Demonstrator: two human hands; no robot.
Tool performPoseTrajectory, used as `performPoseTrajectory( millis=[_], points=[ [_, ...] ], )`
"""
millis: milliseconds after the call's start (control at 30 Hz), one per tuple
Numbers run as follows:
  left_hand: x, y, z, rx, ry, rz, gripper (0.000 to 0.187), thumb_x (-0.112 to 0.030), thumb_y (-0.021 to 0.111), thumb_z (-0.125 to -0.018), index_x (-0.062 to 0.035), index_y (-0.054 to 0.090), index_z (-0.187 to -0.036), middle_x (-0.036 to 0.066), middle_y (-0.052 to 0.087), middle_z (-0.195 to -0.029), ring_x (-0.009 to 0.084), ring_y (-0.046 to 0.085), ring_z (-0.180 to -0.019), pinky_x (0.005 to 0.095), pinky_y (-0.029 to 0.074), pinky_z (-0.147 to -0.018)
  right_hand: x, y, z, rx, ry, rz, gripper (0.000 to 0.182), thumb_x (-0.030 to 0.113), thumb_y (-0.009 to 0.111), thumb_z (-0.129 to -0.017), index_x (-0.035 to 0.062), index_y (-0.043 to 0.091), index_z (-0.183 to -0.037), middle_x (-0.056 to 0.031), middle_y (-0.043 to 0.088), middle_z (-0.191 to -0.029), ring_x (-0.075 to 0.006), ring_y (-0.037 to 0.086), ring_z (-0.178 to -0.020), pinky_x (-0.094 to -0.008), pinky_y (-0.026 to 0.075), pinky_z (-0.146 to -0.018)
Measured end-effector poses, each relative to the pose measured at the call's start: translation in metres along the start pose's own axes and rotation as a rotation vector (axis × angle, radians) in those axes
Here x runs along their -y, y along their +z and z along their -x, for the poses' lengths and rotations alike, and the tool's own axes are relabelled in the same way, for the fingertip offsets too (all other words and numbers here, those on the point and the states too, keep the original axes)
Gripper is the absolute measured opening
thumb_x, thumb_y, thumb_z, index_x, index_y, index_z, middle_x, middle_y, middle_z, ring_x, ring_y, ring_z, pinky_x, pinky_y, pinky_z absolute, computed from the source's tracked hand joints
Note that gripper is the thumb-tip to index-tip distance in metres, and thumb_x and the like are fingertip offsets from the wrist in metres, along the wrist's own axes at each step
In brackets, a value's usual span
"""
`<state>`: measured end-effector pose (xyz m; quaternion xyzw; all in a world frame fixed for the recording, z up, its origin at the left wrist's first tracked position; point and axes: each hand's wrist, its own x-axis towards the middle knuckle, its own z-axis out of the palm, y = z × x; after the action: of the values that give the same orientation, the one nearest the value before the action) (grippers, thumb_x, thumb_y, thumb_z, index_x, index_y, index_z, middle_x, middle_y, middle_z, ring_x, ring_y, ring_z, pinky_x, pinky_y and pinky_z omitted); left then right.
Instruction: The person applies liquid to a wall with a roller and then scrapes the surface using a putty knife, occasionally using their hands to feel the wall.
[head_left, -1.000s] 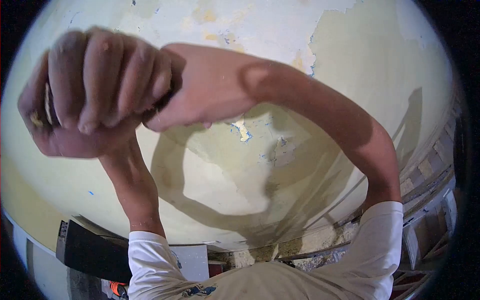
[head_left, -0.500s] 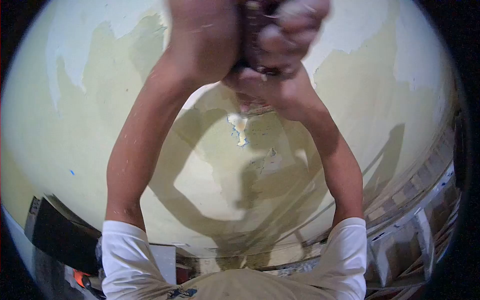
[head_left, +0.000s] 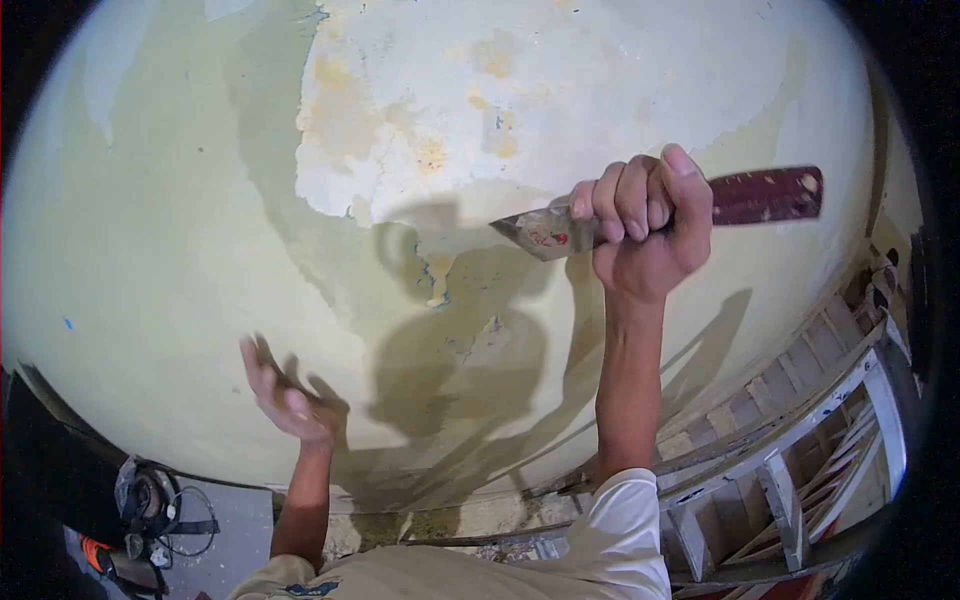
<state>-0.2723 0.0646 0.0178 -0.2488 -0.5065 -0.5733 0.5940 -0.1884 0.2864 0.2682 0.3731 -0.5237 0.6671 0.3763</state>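
My right hand (head_left: 645, 205) is closed around a putty knife with a dark red handle (head_left: 765, 195). Its metal blade (head_left: 540, 230) points left, in front of the wall, with a red mark on its face. The handle's end, speckled with light paint, sticks out to the right of my fist. Lower on the left, my left hand (head_left: 290, 395) is raised with its fingers apart and nothing in it. Behind both hands is a pale green wall (head_left: 180, 270) with a large whitish peeled patch (head_left: 590, 90). Small chipped spots with blue edges (head_left: 437, 280) show near the blade tip.
A metal ladder (head_left: 785, 510) lies at the lower right beside wooden slats (head_left: 790, 380). Lower left, a cable and dark gear (head_left: 150, 500) rest on a grey surface (head_left: 235, 535). Rubble (head_left: 490, 515) lines the wall's foot. Shadows of my body fall across the wall.
My hands, held together high in front of me, have separated. The left has dropped down and left, empty; the right has moved lower and right, with the putty knife now plainly visible.
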Motion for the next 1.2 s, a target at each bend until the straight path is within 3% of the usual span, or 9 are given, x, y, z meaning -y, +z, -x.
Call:
performPoseTrajectory(
  millis=[100,167,267,367,500,733,867,1133,1200],
  points=[
    [0.019,-0.018,0.034,0.217,0.183,-0.178,0.041,-0.025,0.039,-0.089,-0.0161,0.031,-0.128,0.023,0.013,-0.139,0.0397,0.014,-0.129,0.0542,0.018,-0.101,0.012,-0.005,-0.014,-0.075,-0.122,-0.004,0.035,0.024,0.044,-0.083,0.0137,0.030,-0.052,0.0008,0.028,-0.042,-0.0126,0.030,-0.037,-0.0349,0.044,-0.048],
    [0.019,-0.013,0.034,0.191,0.139,-0.166,0.042,-0.025,0.037,-0.089,-0.0183,0.029,-0.130,0.023,0.011,-0.139,0.0409,0.011,-0.129,0.0525,0.018,-0.102,0.005,-0.008,-0.013,-0.204,-0.132,-0.156,0.036,0.026,0.043,-0.084,0.0137,0.031,-0.053,0.0005,0.029,-0.041,-0.0131,0.031,-0.036,-0.0357,0.045,-0.046],
    [0.014,-0.018,0.039,0.198,0.062,-0.137,0.045,-0.024,0.038,-0.089,-0.0232,0.025,-0.133,0.025,0.007,-0.139,0.0415,0.007,-0.129,0.0505,0.018,-0.103,-0.005,0.003,0.006,-0.090,-0.073,-0.034,0.037,0.029,0.039,-0.086,0.0147,0.032,-0.052,0.0007,0.028,-0.041,-0.0130,0.032,-0.036,-0.0352,0.045,-0.046],
    [0.018,-0.017,0.042,0.179,0.053,-0.150,0.044,-0.021,0.037,-0.090,-0.0251,0.026,-0.132,0.024,0.008,-0.139,0.0408,0.008,-0.129,0.0524,0.018,-0.102,0.017,-0.010,-0.014,-0.050,-0.292,-0.079,0.036,0.022,0.037,-0.087,0.0150,0.035,-0.051,0.0012,0.032,-0.041,-0.0111,0.033,-0.037,-0.0314,0.043,-0.048],
    [0.015,-0.020,0.040,0.218,0.039,-0.158,0.042,-0.019,0.036,-0.090,-0.0243,0.026,-0.131,0.023,0.008,-0.139,0.0406,0.007,-0.129,0.0524,0.017,-0.102,-0.006,0.003,0.006,0.019,-0.135,-0.065,0.035,0.021,0.036,-0.087,0.0144,0.034,-0.052,0.0006,0.030,-0.041,-0.0108,0.033,-0.037,-0.0309,0.042,-0.049],
    [0.016,-0.018,0.043,0.201,0.046,-0.150,0.038,-0.018,0.035,-0.091,-0.0218,0.030,-0.129,0.024,0.010,-0.138,0.0413,0.010,-0.129,0.0508,0.018,-0.103,0.010,-0.001,-0.003,0.105,-0.308,0.003,0.036,0.018,0.036,-0.087,0.0140,0.032,-0.051,0.0002,0.030,-0.042,-0.0094,0.030,-0.038,-0.0296,0.040,-0.050],
    [0.016,-0.019,0.040,0.202,0.064,-0.173,0.036,-0.020,0.034,-0.092,-0.0199,0.032,-0.128,0.025,0.011,-0.138,0.0413,0.013,-0.128,0.0504,0.019,-0.103,-0.008,0.002,-0.005,-0.192,-0.167,-0.160,0.033,0.017,0.040,-0.086,0.0142,0.033,-0.053,0.0018,0.031,-0.042,-0.0079,0.029,-0.037,-0.0279,0.038,-0.049],
    [0.018,-0.024,0.043,0.232,0.091,-0.214,0.038,-0.017,0.031,-0.092,-0.0194,0.031,-0.129,0.025,0.012,-0.138,0.0404,0.013,-0.128,0.0495,0.020,-0.103,-0.002,-0.002,0.006,-0.168,-0.262,-0.166,0.036,0.018,0.040,-0.086,0.0153,0.032,-0.051,0.0018,0.031,-0.042,-0.0089,0.028,-0.037,-0.0270,0.036,-0.047],
    [0.019,-0.023,0.043,0.225,0.086,-0.186,0.038,-0.016,0.031,-0.091,-0.0188,0.031,-0.129,0.025,0.013,-0.138,0.0404,0.013,-0.128,0.0497,0.019,-0.104,-0.006,-0.005,0.014,-0.120,-0.247,-0.180,0.040,0.028,0.033,-0.089,0.0141,0.034,-0.051,0.0000,0.032,-0.043,-0.0129,0.032,-0.038,-0.0342,0.040,-0.049]
  ],
)
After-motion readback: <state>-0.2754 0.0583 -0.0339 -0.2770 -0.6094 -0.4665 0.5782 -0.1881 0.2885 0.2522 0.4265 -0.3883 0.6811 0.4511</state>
